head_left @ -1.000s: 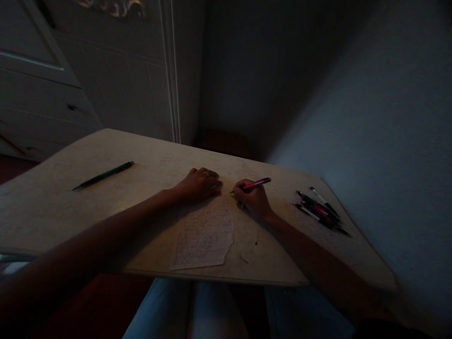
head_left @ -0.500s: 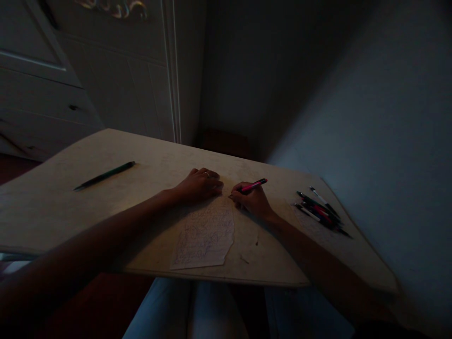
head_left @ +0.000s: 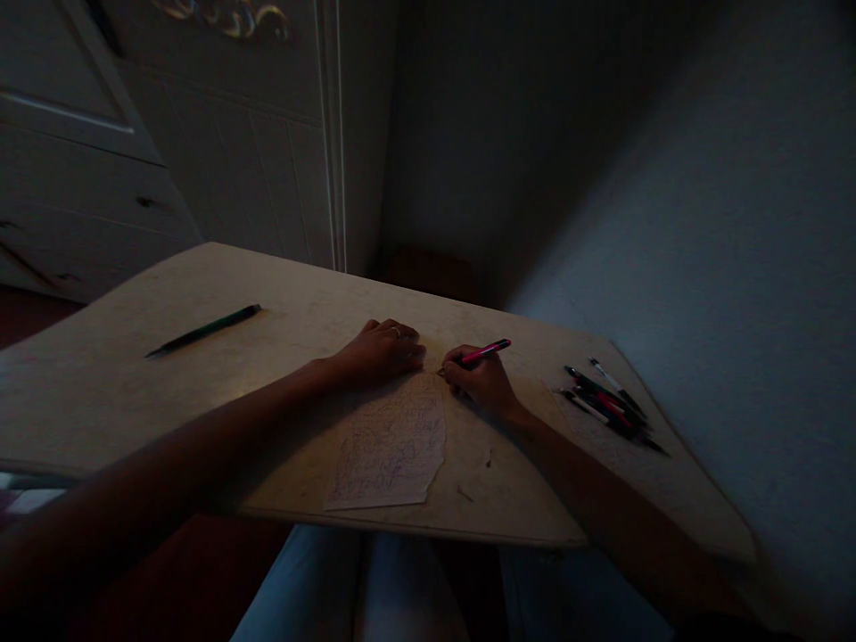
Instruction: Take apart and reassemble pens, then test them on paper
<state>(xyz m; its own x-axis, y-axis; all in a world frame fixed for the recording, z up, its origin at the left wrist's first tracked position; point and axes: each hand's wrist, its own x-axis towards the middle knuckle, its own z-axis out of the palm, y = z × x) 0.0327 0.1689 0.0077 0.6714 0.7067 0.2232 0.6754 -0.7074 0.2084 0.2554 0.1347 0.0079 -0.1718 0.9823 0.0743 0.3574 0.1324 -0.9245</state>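
My right hand (head_left: 480,382) grips a pink pen (head_left: 487,350), its tip down near the upper right of a sheet of paper (head_left: 388,455). Dense handwriting covers the sheet, and its right edge looks torn. My left hand (head_left: 384,352) rests flat at the top of the sheet, fingers stretched toward the pen; a ring shows on one finger. The paper's upper part is partly hidden by the left hand. Both hands lie on a pale table (head_left: 300,303) in dim light.
Several pens (head_left: 608,401) lie heaped at the right on another written sheet (head_left: 588,432). A dark green pen (head_left: 204,331) lies at the left. Small scraps (head_left: 465,493) sit near the front edge. A wall (head_left: 755,312) bounds the right side, a white cabinet (head_left: 260,169) stands behind.
The whole view has shifted slightly, so everything sits a little further right. The pen tip has barely moved along the paper; the left hand stays in place.
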